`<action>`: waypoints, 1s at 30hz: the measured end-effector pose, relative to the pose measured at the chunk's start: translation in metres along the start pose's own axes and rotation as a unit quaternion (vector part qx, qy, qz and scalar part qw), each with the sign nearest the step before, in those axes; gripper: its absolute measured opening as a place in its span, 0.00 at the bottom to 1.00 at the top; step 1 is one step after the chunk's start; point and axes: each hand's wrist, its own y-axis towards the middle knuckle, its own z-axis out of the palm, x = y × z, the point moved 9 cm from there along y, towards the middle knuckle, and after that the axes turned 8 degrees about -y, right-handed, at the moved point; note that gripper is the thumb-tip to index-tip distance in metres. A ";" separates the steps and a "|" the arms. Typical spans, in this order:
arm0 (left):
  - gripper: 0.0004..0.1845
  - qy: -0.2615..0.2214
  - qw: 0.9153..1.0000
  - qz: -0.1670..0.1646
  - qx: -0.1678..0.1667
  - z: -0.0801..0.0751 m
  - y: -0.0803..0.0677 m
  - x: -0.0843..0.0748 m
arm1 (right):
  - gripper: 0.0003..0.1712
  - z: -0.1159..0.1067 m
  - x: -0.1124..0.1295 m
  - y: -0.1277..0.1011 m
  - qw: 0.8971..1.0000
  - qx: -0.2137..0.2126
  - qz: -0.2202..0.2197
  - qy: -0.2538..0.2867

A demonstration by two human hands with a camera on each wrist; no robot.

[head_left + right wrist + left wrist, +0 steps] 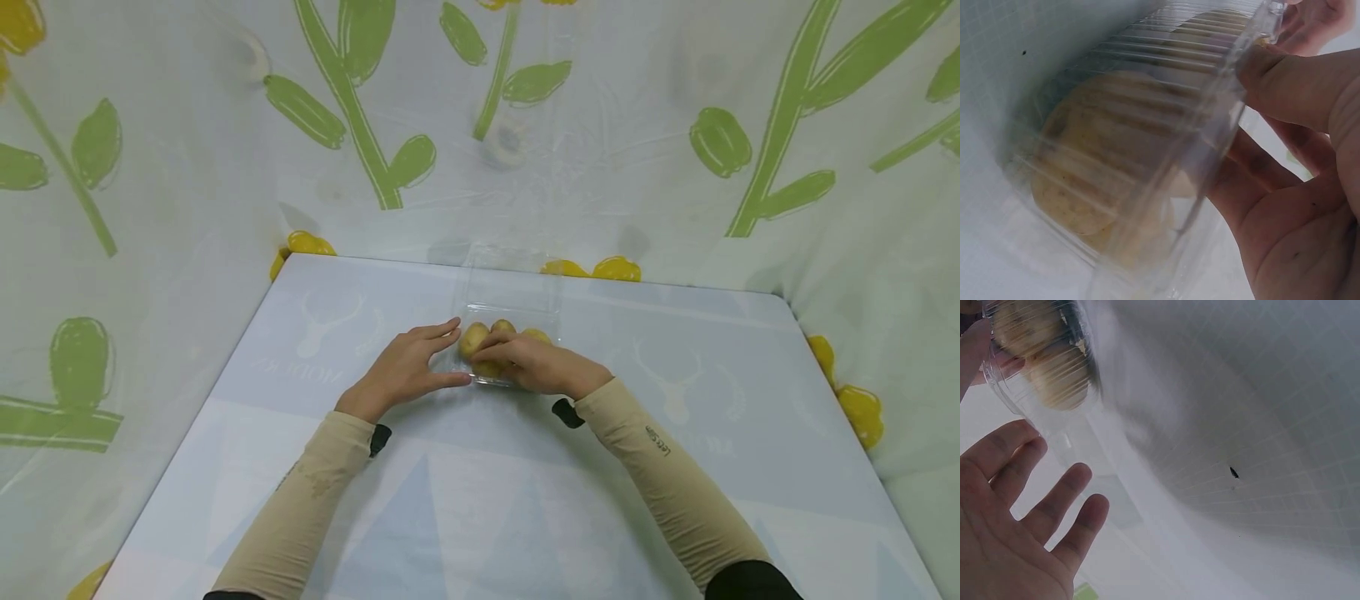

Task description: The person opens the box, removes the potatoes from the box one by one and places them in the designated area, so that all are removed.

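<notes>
While both sleeved arms reach forward over the pale surface (pixel 480 500), the right hand (pixel 536 365) curls over the potatoes (pixel 474 338) in the clear plastic clamshell (pixel 512 287), thumb pinching its rim. Left hand (pixel 408 367) lies flat-fingered, touching the tray's near-left corner. Judgement: packing stage; next, lid needs folding down. Lid stands open toward the floral backdrop (pixel 675 125).

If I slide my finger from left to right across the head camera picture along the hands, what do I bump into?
Left hand → potatoes in the clear plastic box → right hand.
</notes>
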 end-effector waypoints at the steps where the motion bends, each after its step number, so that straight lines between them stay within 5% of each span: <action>1: 0.47 0.000 1.000 0.000 0.000 0.000 0.000 0.000 | 0.24 -0.001 -0.001 0.000 1.000 -0.002 0.003 -0.001; 8: 0.47 0.002 1.000 -0.004 0.003 0.001 0.000 -0.001 | 0.24 -0.007 -0.004 -0.005 0.999 -0.029 0.012 0.013; 18: 0.47 0.006 1.000 0.000 0.005 0.001 0.000 -0.001 | 0.18 -0.007 -0.012 -0.011 0.999 -0.013 0.026 0.037; 30: 0.47 0.004 1.000 0.002 0.001 0.001 0.000 -0.001 | 0.17 -0.009 0.002 -0.008 0.999 -0.020 -0.035 -0.009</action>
